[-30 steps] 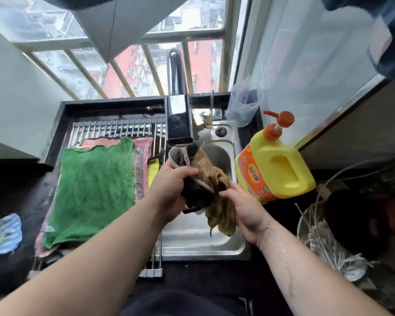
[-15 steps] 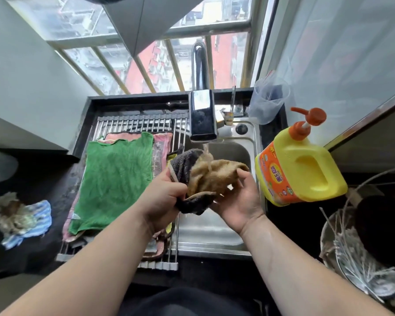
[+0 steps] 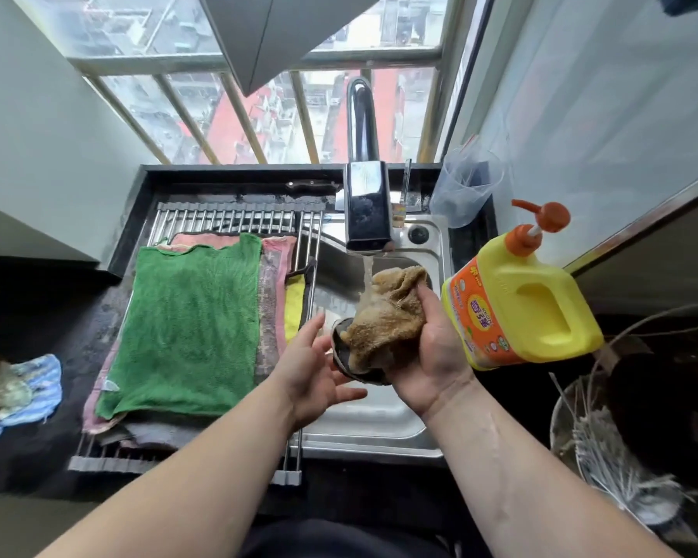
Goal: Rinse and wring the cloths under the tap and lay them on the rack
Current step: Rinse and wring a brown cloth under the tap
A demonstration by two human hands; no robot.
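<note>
Brown cloth [image 3: 385,316], gripped by the right hand [image 3: 436,356], sits under the running tap [image 3: 367,211], left hand [image 3: 315,370] open; green cloth [image 3: 190,328] lies on the rack [image 3: 234,217] left of the tap; wringing remains.

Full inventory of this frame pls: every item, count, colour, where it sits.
tap: 1, black, behind the sink, water running
sink: 1, steel, below the tap
rack: 1, steel bars, left of the tap
green cloth: 1, green, spread on the rack
pink cloth: 1, pink, under the green cloth
yellow cloth: 1, yellow, rack's right edge
brown cloth: 1, brown, under the running water
blue striped cloth: 1, blue and white, counter, far left
detergent bottle: 1, yellow with orange pump, right of the sink
plastic cup: 1, clear, back right corner
left hand: 1, open, beside the brown cloth
right hand: 1, grips the brown cloth
</note>
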